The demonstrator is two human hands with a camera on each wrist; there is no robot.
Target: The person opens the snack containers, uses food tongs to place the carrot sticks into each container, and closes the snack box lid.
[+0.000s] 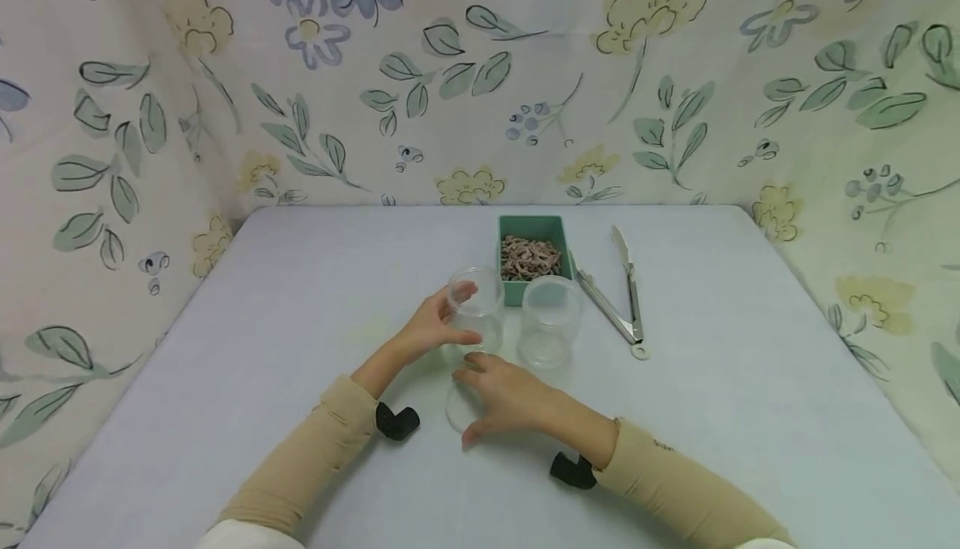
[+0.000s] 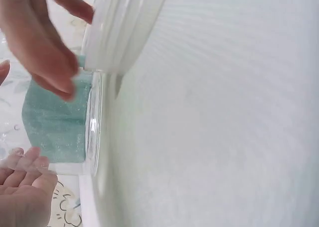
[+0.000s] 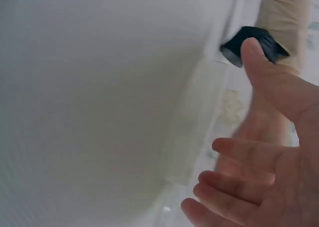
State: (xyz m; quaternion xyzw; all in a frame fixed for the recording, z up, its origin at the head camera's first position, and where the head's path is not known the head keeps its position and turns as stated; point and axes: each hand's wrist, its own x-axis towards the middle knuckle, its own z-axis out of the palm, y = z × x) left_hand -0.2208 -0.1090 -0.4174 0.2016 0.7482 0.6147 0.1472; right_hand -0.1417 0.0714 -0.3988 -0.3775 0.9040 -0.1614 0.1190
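My left hand (image 1: 433, 328) grips a clear plastic jar (image 1: 487, 328), thumb on the near side, fingers behind. In the left wrist view, the left hand's fingers (image 2: 27, 197) lie along that jar (image 2: 93, 127). Below it on the table is a clear round lid (image 1: 456, 410), partly covered by my right hand (image 1: 517, 399). The right hand arches over the lid with fingers apart; the right wrist view shows the lid's pale edge (image 3: 194, 122) beyond the spread fingers (image 3: 249, 155). Whether any fingertip touches it I cannot tell. A second clear jar (image 1: 550, 328) stands to the right.
Behind the jars sits a green box (image 1: 516, 292) with brown, twig-like pieces (image 1: 528, 259) in it. Spread metal tongs (image 1: 633, 303) lie right of the box. A flowered curtain (image 1: 480, 74) closes off the back and sides of the white table (image 1: 750, 382).
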